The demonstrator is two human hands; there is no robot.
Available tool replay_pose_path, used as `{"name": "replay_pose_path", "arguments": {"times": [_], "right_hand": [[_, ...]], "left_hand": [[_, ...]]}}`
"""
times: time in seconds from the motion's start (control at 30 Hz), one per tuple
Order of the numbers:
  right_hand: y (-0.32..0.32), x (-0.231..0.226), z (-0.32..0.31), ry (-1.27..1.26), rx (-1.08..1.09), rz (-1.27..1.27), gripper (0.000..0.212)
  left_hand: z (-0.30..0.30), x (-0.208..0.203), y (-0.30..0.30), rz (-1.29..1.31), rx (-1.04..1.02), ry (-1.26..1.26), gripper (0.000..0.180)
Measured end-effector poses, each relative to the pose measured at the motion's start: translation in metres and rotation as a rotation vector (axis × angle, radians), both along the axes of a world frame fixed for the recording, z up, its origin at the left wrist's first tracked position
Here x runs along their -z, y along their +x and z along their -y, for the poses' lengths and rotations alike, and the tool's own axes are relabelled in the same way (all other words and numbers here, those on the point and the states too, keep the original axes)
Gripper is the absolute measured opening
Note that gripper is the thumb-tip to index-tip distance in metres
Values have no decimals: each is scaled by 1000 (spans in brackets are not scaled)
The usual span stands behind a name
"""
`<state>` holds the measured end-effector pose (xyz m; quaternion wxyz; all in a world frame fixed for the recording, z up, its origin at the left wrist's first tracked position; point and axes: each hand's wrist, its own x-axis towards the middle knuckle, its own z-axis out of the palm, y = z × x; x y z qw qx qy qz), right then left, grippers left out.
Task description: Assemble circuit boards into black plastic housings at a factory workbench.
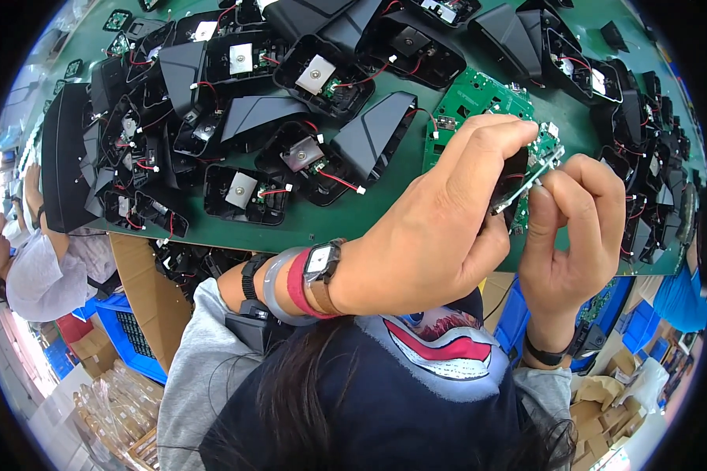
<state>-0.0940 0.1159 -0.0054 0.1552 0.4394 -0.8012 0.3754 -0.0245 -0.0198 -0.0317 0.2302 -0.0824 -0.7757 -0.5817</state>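
Small board: a thin green circuit board (pixel 539 174) with bright components, seen nearly edge-on, raised between the two hands, over the table's near right part.
Left hand: the left hand (pixel 452 208) is curled around the small board from the left, fingertips by its upper end and thumb by its lower end, gripping it.
Right hand: the right hand (pixel 577 216) is at the board's right side, thumb and forefinger drawn together against it; whether they pinch its edge or a tiny part, I cannot tell at this angle.
Behind the hands: a large green circuit-board panel (pixel 475 98) lies flat on the green tabletop (pixel 330 223), partly covered by the left hand.
Left of the hands: a wedge-shaped dark-grey plastic cover (pixel 375 137), and beyond it an open black plastic housing (pixel 216 188) with a square silver plate (pixel 242 188).
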Motion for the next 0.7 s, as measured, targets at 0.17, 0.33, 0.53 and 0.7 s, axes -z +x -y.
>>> {"name": "replay_pose_path", "arguments": {"times": [0.17, 0.33, 0.53, 0.7], "right_hand": [[-5, 0, 3, -23, -78, -7, 9], [-11, 1, 10, -19, -132, 47, 7], [-4, -1, 5, 14, -130, 210, 6], [-6, 2, 4, 65, -174, 127, 7]], "left_hand": [[1, -2, 1, 54, 27, 158, 42], [3, -4, 2, 237, 45, 368, 19], [0, 2, 1, 129, -45, 261, 19], [2, 5, 0, 88, -55, 132, 23]]}}
